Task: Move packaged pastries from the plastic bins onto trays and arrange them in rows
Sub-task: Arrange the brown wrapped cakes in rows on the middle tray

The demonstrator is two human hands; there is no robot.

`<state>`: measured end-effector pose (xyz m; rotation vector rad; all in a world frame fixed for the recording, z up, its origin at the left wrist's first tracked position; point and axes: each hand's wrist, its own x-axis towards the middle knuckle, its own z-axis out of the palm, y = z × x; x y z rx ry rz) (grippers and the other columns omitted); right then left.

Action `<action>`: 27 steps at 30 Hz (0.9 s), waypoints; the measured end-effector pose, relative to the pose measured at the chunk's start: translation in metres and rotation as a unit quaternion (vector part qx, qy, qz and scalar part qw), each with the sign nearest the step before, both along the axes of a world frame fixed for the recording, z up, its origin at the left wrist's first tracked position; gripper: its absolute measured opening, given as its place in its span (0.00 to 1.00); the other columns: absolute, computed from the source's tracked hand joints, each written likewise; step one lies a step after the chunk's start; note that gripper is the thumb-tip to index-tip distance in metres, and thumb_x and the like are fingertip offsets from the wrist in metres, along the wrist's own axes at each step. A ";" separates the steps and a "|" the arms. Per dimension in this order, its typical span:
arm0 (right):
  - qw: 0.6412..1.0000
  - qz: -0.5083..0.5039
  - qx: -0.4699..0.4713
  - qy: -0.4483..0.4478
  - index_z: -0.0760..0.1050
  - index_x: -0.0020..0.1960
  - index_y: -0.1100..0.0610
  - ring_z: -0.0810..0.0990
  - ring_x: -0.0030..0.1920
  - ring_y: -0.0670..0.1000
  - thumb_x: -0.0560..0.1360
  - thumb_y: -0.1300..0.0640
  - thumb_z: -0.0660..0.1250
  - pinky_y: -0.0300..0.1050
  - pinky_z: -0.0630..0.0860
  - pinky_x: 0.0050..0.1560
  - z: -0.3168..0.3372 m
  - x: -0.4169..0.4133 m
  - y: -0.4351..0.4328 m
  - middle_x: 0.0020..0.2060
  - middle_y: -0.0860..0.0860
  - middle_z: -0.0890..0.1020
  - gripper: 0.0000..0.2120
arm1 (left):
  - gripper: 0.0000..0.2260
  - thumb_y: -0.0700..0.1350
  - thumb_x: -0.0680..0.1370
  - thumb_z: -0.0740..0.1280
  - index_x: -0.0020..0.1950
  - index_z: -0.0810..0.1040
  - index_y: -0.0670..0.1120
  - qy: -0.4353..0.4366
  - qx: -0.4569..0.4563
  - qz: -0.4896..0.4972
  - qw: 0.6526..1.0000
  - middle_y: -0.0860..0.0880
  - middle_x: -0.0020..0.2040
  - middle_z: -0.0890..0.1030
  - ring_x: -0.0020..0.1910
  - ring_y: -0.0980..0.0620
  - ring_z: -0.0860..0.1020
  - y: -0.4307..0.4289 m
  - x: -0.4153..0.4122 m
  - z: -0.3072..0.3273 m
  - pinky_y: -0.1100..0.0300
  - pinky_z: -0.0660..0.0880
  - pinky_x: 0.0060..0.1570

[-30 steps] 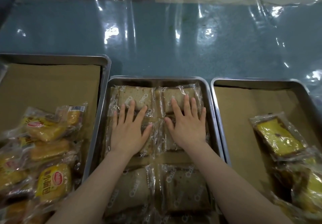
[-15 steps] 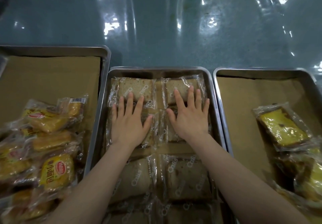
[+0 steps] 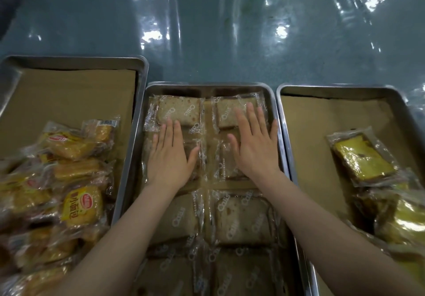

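The middle steel tray (image 3: 210, 86) holds clear-wrapped brown cake slices in two columns. My left hand (image 3: 171, 157) lies flat, fingers straight, on the second-row left packet (image 3: 195, 157), fingertips reaching the far left packet (image 3: 178, 110). My right hand (image 3: 255, 148) lies flat on the second-row right packet (image 3: 224, 164), fingers over the far right packet (image 3: 226, 113). Nearer rows of the same packets (image 3: 241, 222) sit between my forearms.
The left tray (image 3: 76, 59), lined with brown paper, holds a loose heap of yellow-wrapped buns (image 3: 80, 206). The right tray (image 3: 345, 87) has yellow cake packets (image 3: 363, 157) along its right side. Beyond the trays lies a blue-green tabletop (image 3: 207, 31) under shiny plastic film.
Both hands stay flat on the second-row packets. My right hand has shifted slightly right toward the tray's edge, and the head view has tilted a little.
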<state>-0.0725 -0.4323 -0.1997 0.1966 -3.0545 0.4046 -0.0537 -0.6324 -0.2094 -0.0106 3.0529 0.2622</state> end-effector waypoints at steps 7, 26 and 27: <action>0.997 0.049 -0.049 -0.035 0.56 0.77 0.54 0.43 0.77 0.52 0.82 0.50 0.53 0.51 0.41 0.75 0.012 0.086 0.020 0.77 0.53 0.50 0.25 | 0.34 0.62 0.78 0.49 0.76 0.38 0.48 -0.039 0.042 -0.017 0.998 0.50 0.76 0.38 0.74 0.54 0.38 -0.012 0.093 0.011 0.58 0.39 0.71; 0.993 0.079 0.047 -0.070 0.46 0.78 0.45 0.36 0.76 0.51 0.82 0.45 0.47 0.51 0.31 0.71 0.001 0.187 0.019 0.78 0.49 0.46 0.26 | 0.30 0.53 0.81 0.49 0.75 0.33 0.49 -0.059 0.016 -0.035 0.998 0.45 0.75 0.33 0.71 0.50 0.30 -0.014 0.175 0.013 0.54 0.34 0.70; 0.992 0.089 0.049 -0.073 0.46 0.78 0.46 0.35 0.75 0.51 0.81 0.44 0.48 0.51 0.31 0.70 0.000 0.200 0.021 0.78 0.49 0.45 0.26 | 0.30 0.55 0.81 0.49 0.74 0.32 0.51 -0.064 0.023 -0.040 0.997 0.46 0.74 0.31 0.70 0.50 0.29 -0.015 0.186 0.012 0.53 0.35 0.71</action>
